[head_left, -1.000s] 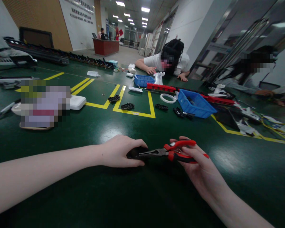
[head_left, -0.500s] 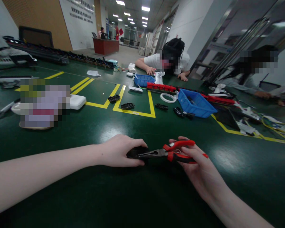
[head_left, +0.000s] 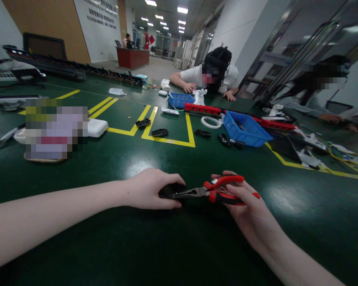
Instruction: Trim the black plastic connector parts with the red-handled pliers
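My left hand is closed around a small black plastic part, gripping it between thumb and fingers just above the green table. Much of that part is hidden by the fingers. In my right hand are red-handled needle-nose pliers, fingers wrapped about the grips. The pliers point left, and their jaws reach the black part; whether they clamp it I cannot tell. Farther up lie similar black plastic pieces, one inside the yellow tape outline, one left of it and one to its right.
A blue bin stands at right, with a white ring beside it. Behind is a smaller blue bin near a red strip. A white case lies at left. Across the table a person leans forward; another sits at right.
The pliers and my right hand have shifted very slightly left. My left hand keeps its hold on the black part.
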`<move>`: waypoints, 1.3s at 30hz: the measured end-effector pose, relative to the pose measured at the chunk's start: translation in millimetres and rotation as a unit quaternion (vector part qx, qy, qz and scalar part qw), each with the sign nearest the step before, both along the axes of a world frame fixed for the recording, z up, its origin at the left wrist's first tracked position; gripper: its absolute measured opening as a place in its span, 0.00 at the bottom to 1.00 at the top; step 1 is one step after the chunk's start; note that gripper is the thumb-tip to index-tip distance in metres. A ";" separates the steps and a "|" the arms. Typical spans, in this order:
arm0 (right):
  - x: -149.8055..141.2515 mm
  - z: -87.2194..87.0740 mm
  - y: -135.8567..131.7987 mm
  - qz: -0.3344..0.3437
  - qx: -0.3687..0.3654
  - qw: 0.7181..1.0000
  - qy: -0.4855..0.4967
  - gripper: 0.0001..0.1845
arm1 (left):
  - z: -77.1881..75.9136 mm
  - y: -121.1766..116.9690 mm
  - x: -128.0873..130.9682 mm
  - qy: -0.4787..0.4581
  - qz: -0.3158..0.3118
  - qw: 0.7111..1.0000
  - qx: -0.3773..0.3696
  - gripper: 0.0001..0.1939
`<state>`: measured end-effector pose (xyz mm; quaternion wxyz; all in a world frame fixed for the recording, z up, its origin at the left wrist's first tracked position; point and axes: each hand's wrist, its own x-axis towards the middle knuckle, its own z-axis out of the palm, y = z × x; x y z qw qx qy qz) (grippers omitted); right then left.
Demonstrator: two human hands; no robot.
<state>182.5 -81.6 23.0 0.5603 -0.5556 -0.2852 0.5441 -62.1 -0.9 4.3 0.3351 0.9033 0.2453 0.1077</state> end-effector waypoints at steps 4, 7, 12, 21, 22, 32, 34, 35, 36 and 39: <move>-0.3 -0.6 0.3 0.000 -0.002 1.000 0.007 0.19 | 1.6 -0.9 0.3 -0.005 0.007 1.000 0.002 0.21; -0.3 0.4 0.3 0.002 -0.001 1.000 0.005 0.19 | 2.7 -1.1 0.3 -0.012 0.009 1.000 -0.015 0.23; 0.1 1.3 -0.3 0.007 0.003 1.000 -0.006 0.19 | 6.8 -2.9 0.2 -0.032 0.023 0.998 -0.051 0.23; 0.2 -0.5 -0.1 0.011 0.007 1.000 -0.003 0.20 | 10.2 -4.1 0.1 -0.041 0.024 0.997 -0.065 0.16; 0.2 -0.4 -0.2 0.011 0.007 1.000 -0.002 0.20 | 10.0 -3.9 -0.2 -0.043 0.022 0.997 -0.063 0.16; -0.6 -0.1 -0.7 0.013 0.009 1.000 -0.008 0.21 | 6.5 -3.0 0.8 -0.032 0.025 0.998 -0.045 0.14; 0.0 -0.9 -0.1 0.017 0.011 1.000 -0.009 0.21 | 5.7 -1.9 0.8 -0.030 0.022 0.998 -0.046 0.14; 0.3 -1.3 0.2 0.018 0.012 1.000 -0.010 0.21 | 5.3 -1.2 0.6 -0.028 0.019 0.998 -0.048 0.14; 0.4 -1.4 0.4 0.019 0.011 1.000 -0.011 0.22 | 5.0 -0.6 0.4 -0.026 0.016 0.998 -0.051 0.14; 0.1 -0.9 0.8 0.019 0.007 1.000 -0.014 0.22 | 4.0 0.5 -0.3 -0.025 0.010 0.998 -0.055 0.15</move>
